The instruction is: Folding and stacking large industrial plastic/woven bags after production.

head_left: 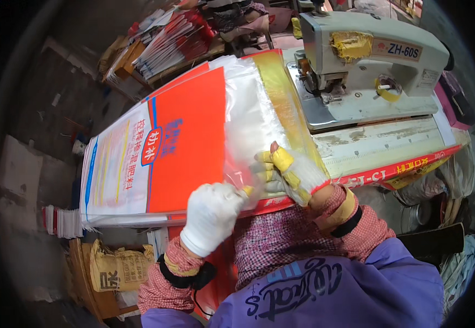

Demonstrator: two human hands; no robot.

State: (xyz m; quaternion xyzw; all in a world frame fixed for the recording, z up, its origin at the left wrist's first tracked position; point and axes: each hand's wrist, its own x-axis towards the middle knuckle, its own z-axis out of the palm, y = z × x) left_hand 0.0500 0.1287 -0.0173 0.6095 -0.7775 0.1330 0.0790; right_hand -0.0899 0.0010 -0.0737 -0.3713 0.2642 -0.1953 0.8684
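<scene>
My left hand, in a white knit glove, is closed in a pinch at the near edge of a clear plastic liner. The film is blurred between my hands. My right hand, gloved with yellow coverings on the fingers, has its fingers apart and rests against the film's right side. One bare fingertip shows. Left of the liner lies a stack of printed sacks, orange-red and white with blue trim. Beneath and to the right are more translucent liners and a yellow sack.
A white industrial sewing machine stands at the right on a worn pale table with a red front edge. Bundled sacks are piled at the back left. A tan woven sack lies on a wooden stand at lower left.
</scene>
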